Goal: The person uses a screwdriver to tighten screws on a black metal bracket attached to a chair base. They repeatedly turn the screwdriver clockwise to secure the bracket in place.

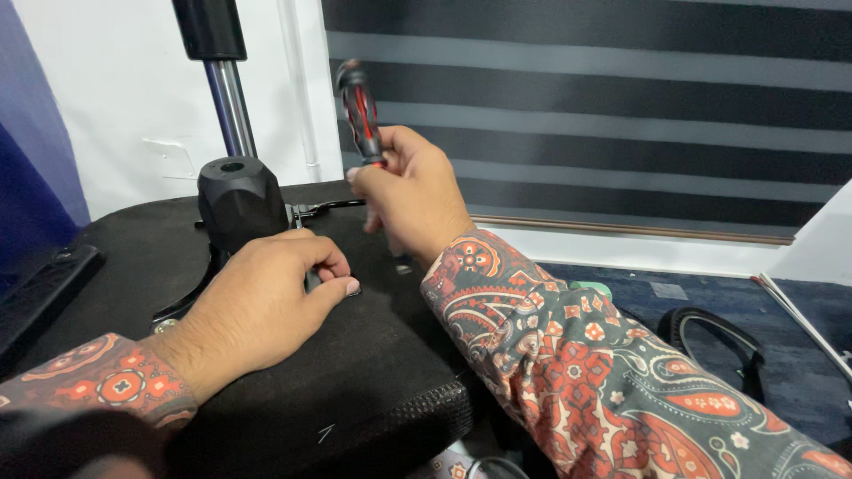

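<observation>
One screwdriver (361, 111), black handle with red grips, held nearly upright just right of the black chair mechanism housing (240, 200). Long axis running close to vertical, tilted a little to the left at the top; butt of the handle pointing up toward the striped window blind (621, 106), working end pointing down toward the upturned seat underside (355, 372), shaft hidden inside the fist. Right hand (410, 200) closed around the lower part of that handle, fingers wrapped tight, thumb side toward the camera.

Left hand (257, 306) lying just in front of the housing, palm down on the seat underside, fingers curled and pinching something small and dark at the fingertips (342, 284); what exactly, too small to tell.

One housing, blocky and black, with a round socket on top. Just behind it, one gas lift column (229, 98) rising straight up: shiny metal rod below, black sleeve above. One thin black lever (324, 208) sticking out of the housing's right side, lying roughly level, tip pointing right toward the fist. One armrest pad (40, 293), black, well to the left of the housing at the seat's edge.

Two sleeves, both in red, orange and grey paisley print. Far right of the housing, down on the blue carpet (799, 355), one black curved ring-like part (719, 341) and one thin pale rod (803, 324) lying aslant. White wall (124, 98) behind the housing.
</observation>
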